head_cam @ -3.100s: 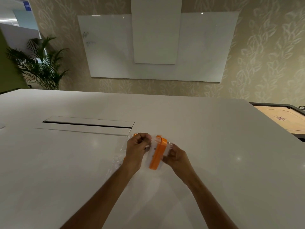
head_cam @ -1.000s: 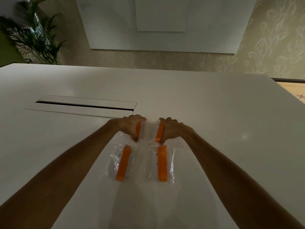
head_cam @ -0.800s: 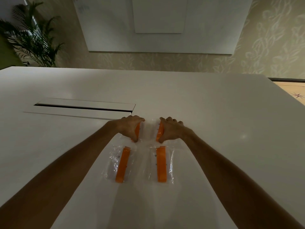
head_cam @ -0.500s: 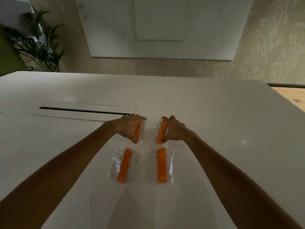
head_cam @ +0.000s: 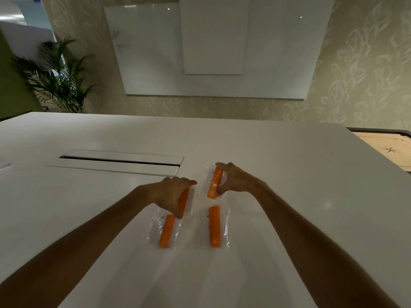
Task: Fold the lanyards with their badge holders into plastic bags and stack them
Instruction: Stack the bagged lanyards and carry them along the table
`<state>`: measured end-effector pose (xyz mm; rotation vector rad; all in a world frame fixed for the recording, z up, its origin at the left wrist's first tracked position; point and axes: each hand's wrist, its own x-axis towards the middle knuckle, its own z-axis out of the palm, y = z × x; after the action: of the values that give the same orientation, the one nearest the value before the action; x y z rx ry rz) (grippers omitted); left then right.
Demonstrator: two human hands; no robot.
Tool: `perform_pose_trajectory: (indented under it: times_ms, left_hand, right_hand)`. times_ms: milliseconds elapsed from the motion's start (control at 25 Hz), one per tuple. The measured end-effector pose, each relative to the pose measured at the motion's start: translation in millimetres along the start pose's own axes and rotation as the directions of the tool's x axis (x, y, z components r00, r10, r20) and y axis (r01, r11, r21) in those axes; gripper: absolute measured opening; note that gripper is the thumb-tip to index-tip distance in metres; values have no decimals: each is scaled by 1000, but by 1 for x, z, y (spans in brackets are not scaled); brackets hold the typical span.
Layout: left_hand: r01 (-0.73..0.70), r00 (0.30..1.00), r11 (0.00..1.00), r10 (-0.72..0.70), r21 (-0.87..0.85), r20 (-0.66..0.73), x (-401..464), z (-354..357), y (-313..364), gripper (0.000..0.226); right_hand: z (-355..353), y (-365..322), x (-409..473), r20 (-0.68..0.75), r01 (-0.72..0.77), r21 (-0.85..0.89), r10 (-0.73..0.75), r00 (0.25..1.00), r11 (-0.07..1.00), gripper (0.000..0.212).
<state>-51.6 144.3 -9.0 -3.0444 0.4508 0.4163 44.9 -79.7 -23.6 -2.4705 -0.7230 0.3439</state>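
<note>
Several clear plastic bags, each with a folded orange lanyard and badge holder inside, lie on the white table (head_cam: 289, 174). My left hand (head_cam: 171, 194) grips the far left bag (head_cam: 185, 200) from above. My right hand (head_cam: 233, 177) pinches the far right bag (head_cam: 214, 184), which stands tilted on its edge, slightly farther away. Two more bagged lanyards lie flat nearer to me: the near left bag (head_cam: 165, 231) and the near right bag (head_cam: 214, 226). Part of the far left bag is hidden under my fingers.
A long cable hatch (head_cam: 117, 162) with a dark slot is set into the table to the far left. A carrom board (head_cam: 387, 147) stands past the table's right edge. A whiteboard (head_cam: 213, 47) hangs on the far wall, and a potted palm (head_cam: 57, 78) stands at left.
My right hand has lifted its bag and carried it slightly farther away and to the right. My left hand stays on its bag. The two near bags lie unmoved.
</note>
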Motion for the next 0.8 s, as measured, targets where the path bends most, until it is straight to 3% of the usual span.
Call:
perform_pose_trajectory:
  times_ms: [320,560,800]
  left_hand:
    - [24,1000,998,-24,-49,4,-29,18,16,105]
    - [63,998,998,-63,-6,-11,-45,27,21,110]
    - [99,995,992,-98,-74,14,-57,34,14,119]
  right_hand:
    - [22,-7,-42,142,9,60,-18,990,998,101]
    - [39,-7,-63,184,22,16,-25,983,1000,102]
    - [46,0,-71,186,18,72,-32,982,997,107]
